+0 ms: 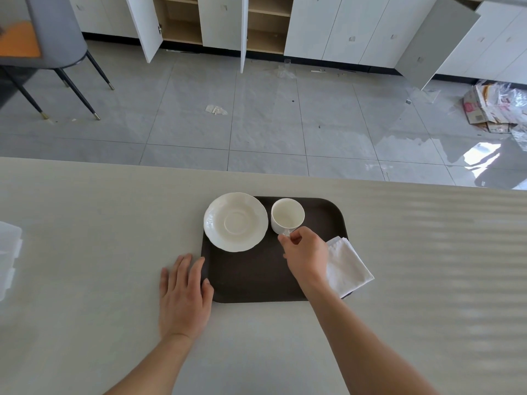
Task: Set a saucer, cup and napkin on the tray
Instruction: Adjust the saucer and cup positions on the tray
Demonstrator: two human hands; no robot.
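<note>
A dark brown tray [256, 275] lies on the pale table. A white saucer [235, 221] sits on its far left corner, overhanging the edge a little. An empty white cup [287, 215] stands upright on the tray right of the saucer. My right hand [306, 253] pinches the cup's handle from the near side. A folded white napkin [346, 266] lies over the tray's right edge, partly behind my right wrist. My left hand [184, 295] rests flat on the table with fingers spread, touching the tray's left edge.
The table [85, 238] ends at a far edge beyond the tray, with tiled floor below. A translucent plastic box [8, 258] sits at the table's left edge. A grey chair [54, 32] stands far left on the floor.
</note>
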